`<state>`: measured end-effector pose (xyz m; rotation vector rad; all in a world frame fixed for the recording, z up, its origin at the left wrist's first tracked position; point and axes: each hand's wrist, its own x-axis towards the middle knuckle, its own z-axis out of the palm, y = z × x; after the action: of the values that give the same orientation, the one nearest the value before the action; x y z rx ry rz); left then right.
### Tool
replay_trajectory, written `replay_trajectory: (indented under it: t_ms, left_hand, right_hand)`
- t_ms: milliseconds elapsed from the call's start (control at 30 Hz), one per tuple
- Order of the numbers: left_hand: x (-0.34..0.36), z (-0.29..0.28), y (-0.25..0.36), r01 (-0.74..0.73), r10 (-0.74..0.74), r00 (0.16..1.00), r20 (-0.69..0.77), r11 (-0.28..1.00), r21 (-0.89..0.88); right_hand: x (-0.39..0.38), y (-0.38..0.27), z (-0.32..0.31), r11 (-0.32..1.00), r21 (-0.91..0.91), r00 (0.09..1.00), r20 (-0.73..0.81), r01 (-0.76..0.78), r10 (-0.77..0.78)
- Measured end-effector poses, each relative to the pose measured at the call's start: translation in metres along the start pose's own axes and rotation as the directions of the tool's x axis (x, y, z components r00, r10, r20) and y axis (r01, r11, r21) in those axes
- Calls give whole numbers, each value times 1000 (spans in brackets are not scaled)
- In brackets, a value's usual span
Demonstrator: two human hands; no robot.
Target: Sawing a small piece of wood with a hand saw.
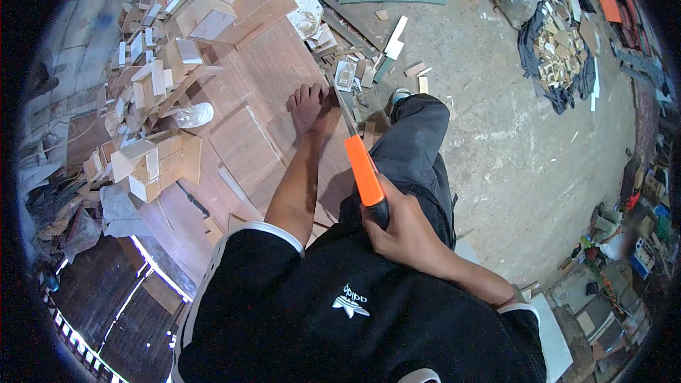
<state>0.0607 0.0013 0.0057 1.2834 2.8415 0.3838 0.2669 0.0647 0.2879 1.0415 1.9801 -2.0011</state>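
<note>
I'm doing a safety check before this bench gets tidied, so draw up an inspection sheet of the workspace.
Surface: brown wooden panel, with loose wood strips lying on it.
Job's things: orange-handled saw, its blade pointing away from the person by the panel's right edge; whether it touches the wood cannot be told.
Clutter: open box-like wooden piece and a clear plastic container on the left; offcuts on the floor.
Hands: left hand rests on the panel near the blade; right hand grips the saw's handle.
Cables: none identifiable for certain.
Surroundings: concrete floor; dark sack with wood scraps at upper right.
</note>
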Motion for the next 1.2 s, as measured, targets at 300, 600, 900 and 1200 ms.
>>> replay_trajectory:
  t_ms: [300,600,900,1200]
  left_hand:
    - [2,8,3,-44,44,999,-6,999,-27]
    - [0,-12,4,8,-8,1000,18,999,34]
    - [0,-16,10,-75,75,997,-4,997,-8]
    - [6,14,3,-52,52,999,-13,999,8]
  right_hand:
    - [101,76,32,965,-141,950,-192,221,-245]
    - [45,65,26,979,-128,980,-98,159,-172]
    - [25,36,19,988,-59,986,-78,144,-148]
    - [76,93,26,967,-125,963,-132,220,-236]
